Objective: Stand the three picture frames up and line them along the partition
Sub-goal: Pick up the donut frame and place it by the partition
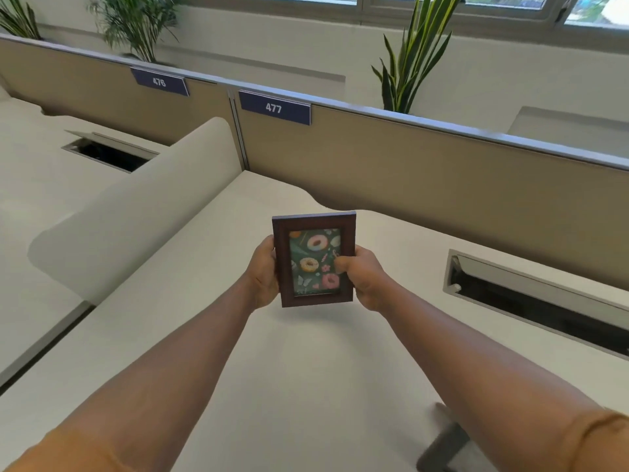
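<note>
Beyond your hands a tan divider panel carries number plates 476 and 477. Daylit windows and potted plants lie farther back; the white desk spreads beneath.

One dark-brown wooden picture frame — doughnut print on green inside — is upright, facing the camera, above the desk.

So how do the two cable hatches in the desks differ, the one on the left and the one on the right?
The left cable hatch sits on the neighbouring desk under sign 476; the right cable hatch is on this desk, right of the picture frame. The left looks shorter, its lid a thin raised flap; the right looks longer, its lid tilted inward. Both are open, dark inside, with grey rims.
</note>
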Demonstrator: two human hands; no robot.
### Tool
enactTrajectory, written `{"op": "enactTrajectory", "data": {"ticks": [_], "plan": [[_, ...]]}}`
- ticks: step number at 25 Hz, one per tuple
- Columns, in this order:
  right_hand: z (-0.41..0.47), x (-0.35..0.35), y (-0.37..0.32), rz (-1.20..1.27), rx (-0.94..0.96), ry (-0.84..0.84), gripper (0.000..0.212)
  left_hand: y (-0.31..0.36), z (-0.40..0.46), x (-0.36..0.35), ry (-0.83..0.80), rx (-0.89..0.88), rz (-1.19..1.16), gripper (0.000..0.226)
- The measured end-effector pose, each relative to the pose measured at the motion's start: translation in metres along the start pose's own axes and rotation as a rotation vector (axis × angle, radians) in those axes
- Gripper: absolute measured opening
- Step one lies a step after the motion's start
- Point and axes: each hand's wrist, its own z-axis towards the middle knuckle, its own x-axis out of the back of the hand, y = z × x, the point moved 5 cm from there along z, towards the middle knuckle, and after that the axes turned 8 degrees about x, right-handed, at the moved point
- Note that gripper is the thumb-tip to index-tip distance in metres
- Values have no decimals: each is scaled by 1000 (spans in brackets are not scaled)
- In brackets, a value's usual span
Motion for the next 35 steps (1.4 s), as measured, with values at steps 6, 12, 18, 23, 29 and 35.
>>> {"op": "enactTrajectory", "data": {"ticks": [6, 12, 18, 23, 29, 35], "plan": [[79, -28, 18, -26, 34, -66, 40, 15, 60, 51, 119, -21, -25, 58], [126, -55, 32, 21, 53, -116, 37, 22, 92, 93, 171, -85, -66, 57], [144, -74, 32, 17, 60, -153, 35, 27, 97, 105, 169, -121, -104, 59], [147, -77, 35, 35, 64, -151, 35, 27, 99, 108, 185, -124, -93, 62], [149, -77, 36, 34, 69, -118, 33, 25, 103, 109, 218, -129, -109, 63], [150, -77, 37, 11, 61, -128, 32, 17, 103, 109, 177, -99, -178, 62]]}}
